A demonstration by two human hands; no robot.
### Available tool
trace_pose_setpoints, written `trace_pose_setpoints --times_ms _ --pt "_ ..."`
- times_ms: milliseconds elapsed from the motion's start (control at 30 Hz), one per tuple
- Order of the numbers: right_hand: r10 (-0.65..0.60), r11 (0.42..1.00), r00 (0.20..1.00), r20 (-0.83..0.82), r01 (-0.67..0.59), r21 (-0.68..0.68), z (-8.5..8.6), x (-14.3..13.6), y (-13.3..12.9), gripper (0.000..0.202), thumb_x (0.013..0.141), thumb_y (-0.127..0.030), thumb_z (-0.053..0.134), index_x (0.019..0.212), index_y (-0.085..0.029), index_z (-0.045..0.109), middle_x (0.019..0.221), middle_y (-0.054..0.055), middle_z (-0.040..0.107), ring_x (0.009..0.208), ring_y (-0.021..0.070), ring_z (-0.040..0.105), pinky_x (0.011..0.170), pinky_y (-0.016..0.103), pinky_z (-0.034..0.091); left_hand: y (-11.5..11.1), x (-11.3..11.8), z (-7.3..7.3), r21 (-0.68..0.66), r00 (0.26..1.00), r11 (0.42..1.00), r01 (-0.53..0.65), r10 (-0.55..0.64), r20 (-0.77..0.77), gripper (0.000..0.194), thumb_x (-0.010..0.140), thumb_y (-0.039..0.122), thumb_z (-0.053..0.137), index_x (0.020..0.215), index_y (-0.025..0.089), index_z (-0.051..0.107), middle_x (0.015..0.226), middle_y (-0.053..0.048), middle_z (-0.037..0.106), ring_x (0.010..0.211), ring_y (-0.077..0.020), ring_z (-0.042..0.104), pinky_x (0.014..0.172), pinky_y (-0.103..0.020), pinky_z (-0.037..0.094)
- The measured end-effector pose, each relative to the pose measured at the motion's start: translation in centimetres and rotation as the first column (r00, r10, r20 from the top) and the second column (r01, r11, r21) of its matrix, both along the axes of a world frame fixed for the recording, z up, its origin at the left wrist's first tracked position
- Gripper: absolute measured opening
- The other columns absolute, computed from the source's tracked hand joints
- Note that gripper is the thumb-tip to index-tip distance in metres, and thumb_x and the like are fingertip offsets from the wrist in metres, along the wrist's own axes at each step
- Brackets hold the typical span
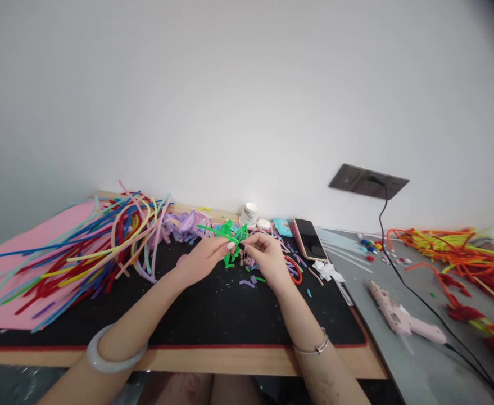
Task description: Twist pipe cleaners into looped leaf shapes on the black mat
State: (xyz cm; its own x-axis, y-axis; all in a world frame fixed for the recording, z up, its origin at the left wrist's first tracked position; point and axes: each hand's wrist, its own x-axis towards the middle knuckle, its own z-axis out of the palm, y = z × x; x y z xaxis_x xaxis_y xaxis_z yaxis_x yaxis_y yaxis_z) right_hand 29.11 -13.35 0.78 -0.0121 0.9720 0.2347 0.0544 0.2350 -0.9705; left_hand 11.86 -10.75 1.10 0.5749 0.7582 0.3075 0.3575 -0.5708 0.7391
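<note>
Bright green pipe cleaners (pixel 227 229), bent into leaf-like loops, are held up over the black mat (pixel 230 315). My left hand (pixel 202 259) pinches them from the left between thumb and fingers. From the other side, my right hand (pixel 271 260) has its thumb and forefinger closed on the same green piece, fingertips almost meeting the left ones. How the green strands join is partly hidden by the fingers. Behind and beneath the hands lie purple, pink and teal pipe cleaner bits (pixel 183 222), with short purple cuttings (pixel 249 283) in front.
A heap of multicoloured pipe cleaners (pixel 116 247) covers a pink sheet on the left. Toward the wall stand a paper cup (pixel 249 214) and a phone (pixel 309 239). On the right are a pink glue gun (pixel 402 320), its black cord (pixel 415 298) and orange-yellow pipe cleaners (pixel 444 244).
</note>
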Motion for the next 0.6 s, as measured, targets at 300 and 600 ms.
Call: trace_pose_setpoints --times_ms 300,600 --pt "0.057 0.998 0.994 0.097 -0.060 0.026 0.0 -0.4 -0.2 0.011 0.072 -0.020 0.061 0.081 -0.015 0.063 0.066 0.000 0.057 0.055 0.0095 0.049 0.052 0.021 0.039 0.3 -0.4 -0.4 0.010 0.996 0.996 -0.086 0.085 0.029 0.035 0.092 0.038 0.030 0.064 0.018 0.039 0.060 0.004 0.038 0.057 -0.0111 0.038 0.057 -0.024 0.030" --pt "-0.015 0.998 0.970 0.243 -0.002 0.070 -0.1 0.0 -0.2 0.012 0.075 -0.026 0.058 0.073 -0.015 0.062 0.059 -0.001 0.055 0.051 0.0099 0.047 0.050 0.021 0.036 -0.1 0.3 -0.5 0.004 1.000 1.000 -0.015 0.015 0.007 0.033 0.091 0.035 0.032 0.063 0.018 0.039 0.058 0.004 0.040 0.055 -0.0111 0.038 0.055 -0.024 0.029"
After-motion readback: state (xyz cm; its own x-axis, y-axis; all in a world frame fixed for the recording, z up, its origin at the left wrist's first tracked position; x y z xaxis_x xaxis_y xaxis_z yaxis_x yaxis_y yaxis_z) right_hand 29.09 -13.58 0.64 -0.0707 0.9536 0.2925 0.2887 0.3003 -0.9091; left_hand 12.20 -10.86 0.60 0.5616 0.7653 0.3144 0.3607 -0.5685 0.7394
